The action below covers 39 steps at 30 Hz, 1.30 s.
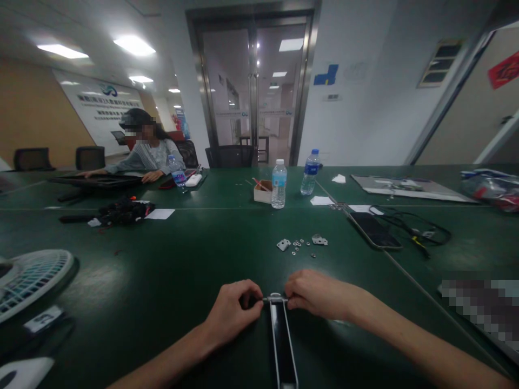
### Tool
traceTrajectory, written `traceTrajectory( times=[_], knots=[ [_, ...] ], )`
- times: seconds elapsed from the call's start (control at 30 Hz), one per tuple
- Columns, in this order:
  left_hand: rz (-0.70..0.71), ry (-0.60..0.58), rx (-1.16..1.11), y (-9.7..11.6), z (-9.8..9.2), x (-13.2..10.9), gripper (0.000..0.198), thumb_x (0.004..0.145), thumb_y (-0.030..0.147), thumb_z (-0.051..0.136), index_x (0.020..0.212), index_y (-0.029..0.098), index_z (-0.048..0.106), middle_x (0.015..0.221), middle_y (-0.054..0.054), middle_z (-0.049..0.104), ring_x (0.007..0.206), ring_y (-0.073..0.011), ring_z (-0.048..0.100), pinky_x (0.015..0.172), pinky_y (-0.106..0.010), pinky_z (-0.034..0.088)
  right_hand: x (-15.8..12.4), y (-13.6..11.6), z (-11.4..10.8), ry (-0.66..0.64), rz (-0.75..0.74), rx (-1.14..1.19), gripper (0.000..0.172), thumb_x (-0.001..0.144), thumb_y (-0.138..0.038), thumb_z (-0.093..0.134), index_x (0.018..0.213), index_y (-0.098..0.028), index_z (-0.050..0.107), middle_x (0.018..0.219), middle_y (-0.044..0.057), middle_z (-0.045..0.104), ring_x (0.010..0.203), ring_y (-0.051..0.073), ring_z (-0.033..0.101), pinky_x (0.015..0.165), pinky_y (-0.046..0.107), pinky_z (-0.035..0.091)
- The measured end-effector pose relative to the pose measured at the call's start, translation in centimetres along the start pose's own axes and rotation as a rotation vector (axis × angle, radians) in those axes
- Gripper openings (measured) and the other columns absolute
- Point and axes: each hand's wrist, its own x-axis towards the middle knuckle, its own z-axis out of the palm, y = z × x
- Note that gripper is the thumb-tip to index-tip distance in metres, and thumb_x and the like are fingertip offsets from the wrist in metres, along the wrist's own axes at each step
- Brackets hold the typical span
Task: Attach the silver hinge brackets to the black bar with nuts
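Observation:
A long, narrow metal frame (274, 329) with bright edges lies on the green table, running toward me. Across its far end passes a thin metal rod (265, 300). My left hand (237, 305) pinches the rod's left end between thumb and fingers. At the opposite end, my right hand (310, 294) is closed, fingertips pressed against the frame's right side; what they pinch is hidden. Beyond my hands lie two small metal brackets, one on the left (283, 245) and one on the right (320, 240). Several small rings or nuts (297, 244) are scattered between them.
A phone (375, 229) and black cables (421, 229) lie to the right. Two water bottles (279, 186) and a small box (263, 193) stand farther back. On the left are a fan (36, 275) and a black bundle (121, 212). A person (150, 148) sits across the table.

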Motion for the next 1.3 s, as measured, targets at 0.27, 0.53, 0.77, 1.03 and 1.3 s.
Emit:
traceTrajectory(
  times=[0.27,0.53,0.77,1.03,1.3],
  knots=[
    [-0.001,-0.04,-0.048,-0.1,-0.2,0.0,0.014,0.084,0.024,0.059,0.092,0.017,0.068,0.081,0.001,0.066,0.069,-0.0132,0.058,0.062,-0.022,0.045,-0.1,0.2,0.1,-0.012,0.002,0.021,0.016,0.09,-0.025,0.052,0.087,-0.015,0.065,0.086,0.004,0.062,0.078,0.016,0.058,0.065,0.026,0.04],
    [-0.007,-0.064,-0.11,-0.4,-0.3,-0.1,0.014,0.087,0.026,0.059,0.094,0.017,0.068,0.088,0.001,0.068,0.077,-0.0143,0.062,0.07,-0.024,0.047,-0.4,-0.5,-0.3,-0.029,0.044,0.042,0.015,0.089,-0.024,0.053,0.089,-0.015,0.064,0.088,0.004,0.061,0.079,0.017,0.057,0.065,0.027,0.04],
    [0.038,-0.079,-0.114,-0.3,-0.4,-0.1,0.016,0.089,0.024,0.057,0.101,0.02,0.067,0.095,0.001,0.068,0.085,-0.0149,0.062,0.075,-0.025,0.047,-0.4,-0.5,-0.5,-0.044,0.053,0.062,0.014,0.089,-0.025,0.053,0.09,-0.016,0.064,0.091,0.005,0.061,0.082,0.018,0.056,0.067,0.029,0.041],
    [0.046,-0.071,-0.047,-0.1,-0.3,-0.1,0.014,0.088,0.024,0.057,0.096,0.018,0.067,0.086,0.001,0.065,0.074,-0.0135,0.059,0.066,-0.022,0.044,-0.3,0.2,-0.7,-0.053,0.009,0.128,0.012,0.089,-0.023,0.054,0.09,-0.017,0.065,0.089,0.003,0.062,0.081,0.016,0.056,0.068,0.028,0.041],
    [0.015,-0.115,-0.046,0.5,-0.5,-0.1,0.014,0.089,0.025,0.055,0.096,0.018,0.065,0.088,0.001,0.066,0.078,-0.0145,0.059,0.07,-0.024,0.044,-0.4,0.9,-0.6,-0.08,0.025,0.177,0.012,0.088,-0.025,0.055,0.09,-0.018,0.065,0.089,0.001,0.061,0.08,0.015,0.056,0.067,0.026,0.04]
  ],
)
